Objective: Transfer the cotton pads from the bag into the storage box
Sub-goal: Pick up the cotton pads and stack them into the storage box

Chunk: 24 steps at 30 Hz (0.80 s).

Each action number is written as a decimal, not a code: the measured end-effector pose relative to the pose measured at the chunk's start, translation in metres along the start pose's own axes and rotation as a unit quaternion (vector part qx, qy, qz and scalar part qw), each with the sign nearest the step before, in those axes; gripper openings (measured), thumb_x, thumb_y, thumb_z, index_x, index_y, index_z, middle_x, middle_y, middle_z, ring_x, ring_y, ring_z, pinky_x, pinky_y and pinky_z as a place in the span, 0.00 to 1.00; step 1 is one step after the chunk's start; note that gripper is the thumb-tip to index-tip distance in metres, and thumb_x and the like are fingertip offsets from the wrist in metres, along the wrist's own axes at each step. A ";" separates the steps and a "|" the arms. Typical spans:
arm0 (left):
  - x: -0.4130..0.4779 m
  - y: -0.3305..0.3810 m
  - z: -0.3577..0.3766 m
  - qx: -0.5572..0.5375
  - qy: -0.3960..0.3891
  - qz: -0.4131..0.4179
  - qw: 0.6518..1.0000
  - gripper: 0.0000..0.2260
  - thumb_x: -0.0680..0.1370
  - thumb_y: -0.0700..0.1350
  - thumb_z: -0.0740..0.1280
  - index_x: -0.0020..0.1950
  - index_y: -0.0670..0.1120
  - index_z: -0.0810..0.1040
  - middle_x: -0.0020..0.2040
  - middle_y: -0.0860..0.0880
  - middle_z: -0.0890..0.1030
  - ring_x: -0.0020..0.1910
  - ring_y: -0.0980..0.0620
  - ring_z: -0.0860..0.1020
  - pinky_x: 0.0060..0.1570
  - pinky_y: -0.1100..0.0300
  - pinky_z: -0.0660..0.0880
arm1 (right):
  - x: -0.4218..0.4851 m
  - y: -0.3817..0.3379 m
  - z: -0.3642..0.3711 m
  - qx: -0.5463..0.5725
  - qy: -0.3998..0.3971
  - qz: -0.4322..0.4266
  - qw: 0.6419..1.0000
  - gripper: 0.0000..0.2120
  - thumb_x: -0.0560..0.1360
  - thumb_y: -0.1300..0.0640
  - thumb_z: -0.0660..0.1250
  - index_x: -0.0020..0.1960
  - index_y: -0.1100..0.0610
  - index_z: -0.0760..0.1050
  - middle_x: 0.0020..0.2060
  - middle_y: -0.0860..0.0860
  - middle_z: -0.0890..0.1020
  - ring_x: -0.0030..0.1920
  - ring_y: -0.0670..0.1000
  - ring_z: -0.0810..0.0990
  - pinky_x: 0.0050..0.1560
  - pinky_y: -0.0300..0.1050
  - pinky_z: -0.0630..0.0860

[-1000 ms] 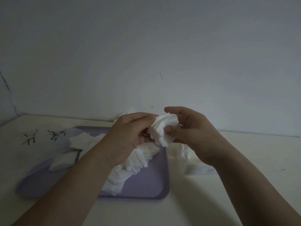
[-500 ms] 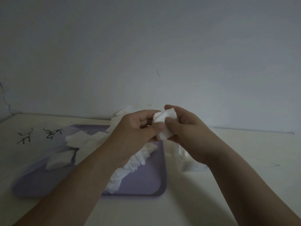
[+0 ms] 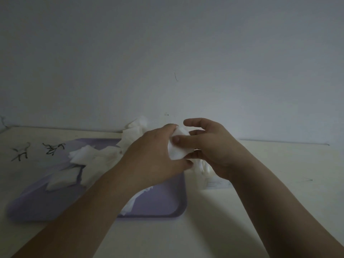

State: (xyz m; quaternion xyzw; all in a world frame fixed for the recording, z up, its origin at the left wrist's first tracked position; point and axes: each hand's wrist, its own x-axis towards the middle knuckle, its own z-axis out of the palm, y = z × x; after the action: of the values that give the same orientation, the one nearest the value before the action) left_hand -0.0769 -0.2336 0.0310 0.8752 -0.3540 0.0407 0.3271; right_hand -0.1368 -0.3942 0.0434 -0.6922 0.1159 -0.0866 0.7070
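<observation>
Dim cream desk [image 3: 260,161] against bare grey wall [image 3: 167,53], black scribbles [image 3: 37,149] at left, lilac tray [image 3: 163,205] strewn with loose pads [image 3: 83,155], left hand [image 3: 149,157] and right hand [image 3: 210,146], each grip pinching one cotton pad stack [image 3: 178,148] above the tray's right edge.

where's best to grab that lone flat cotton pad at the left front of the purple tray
Probably pinch its near edge from above, coming from the front: the cotton pad lies flat and thin on the purple tray, and other pads crowd its far side.
</observation>
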 end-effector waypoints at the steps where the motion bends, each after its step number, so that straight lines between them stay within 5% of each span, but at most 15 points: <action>1: 0.001 -0.001 0.001 -0.004 0.018 0.002 1.000 0.20 0.69 0.59 0.76 0.58 0.59 0.75 0.47 0.60 0.82 0.47 0.60 0.81 0.49 0.51 0.81 | 0.000 -0.001 0.000 0.003 -0.004 0.005 1.000 0.29 0.71 0.63 0.80 0.69 0.57 0.74 0.56 0.60 0.86 0.53 0.58 0.88 0.44 0.45 0.84; 7: 0.005 -0.007 0.008 -0.107 0.043 0.064 0.991 0.12 0.76 0.52 0.74 0.58 0.57 0.78 0.47 0.58 0.83 0.46 0.60 0.83 0.47 0.55 0.81 | -0.001 -0.003 -0.013 -0.088 -0.086 0.030 0.992 0.18 0.75 0.50 0.78 0.56 0.63 0.85 0.51 0.58 0.89 0.53 0.56 0.89 0.54 0.49 0.84; 10: 0.005 -0.011 0.014 -0.093 0.046 0.080 0.991 0.25 0.75 0.51 0.76 0.71 0.59 0.74 0.60 0.60 0.80 0.58 0.63 0.79 0.56 0.62 0.77 | -0.002 -0.008 -0.018 -0.072 -0.062 0.011 0.995 0.15 0.75 0.52 0.78 0.51 0.64 0.83 0.49 0.60 0.89 0.48 0.55 0.88 0.51 0.49 0.84; 13: 0.003 -0.009 0.021 -0.096 0.015 0.038 0.995 0.38 0.73 0.55 0.76 0.80 0.62 0.62 0.70 0.64 0.72 0.67 0.65 0.73 0.62 0.65 0.73 | -0.003 -0.018 -0.040 -0.142 0.048 -0.035 0.988 0.14 0.74 0.53 0.78 0.48 0.64 0.82 0.45 0.61 0.88 0.43 0.56 0.87 0.47 0.52 0.84; 19: 0.014 0.018 0.040 0.020 -0.057 0.006 0.998 0.26 0.73 0.61 0.69 0.70 0.55 0.76 0.64 0.57 0.79 0.63 0.55 0.78 0.64 0.50 0.77 | -0.005 -0.020 -0.081 -0.412 0.117 0.016 0.903 0.09 0.72 0.57 0.77 0.45 0.60 0.80 0.40 0.62 0.86 0.32 0.55 0.81 0.33 0.47 0.79; 24: 0.021 0.034 0.052 0.073 -0.101 -0.045 0.991 0.17 0.74 0.59 0.73 0.58 0.51 0.80 0.55 0.52 0.83 0.50 0.52 0.82 0.55 0.50 0.80 | 0.012 0.010 -0.073 -0.457 0.112 0.073 0.879 0.07 0.68 0.58 0.73 0.44 0.60 0.79 0.35 0.56 0.84 0.34 0.59 0.86 0.38 0.52 0.86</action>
State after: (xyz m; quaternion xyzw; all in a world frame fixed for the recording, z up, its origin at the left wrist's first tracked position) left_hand -0.0915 -0.2951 0.0152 0.9115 -0.3416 -0.0373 0.2260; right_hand -0.1461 -0.4677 0.0314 -0.9140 0.2706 -0.0491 0.2983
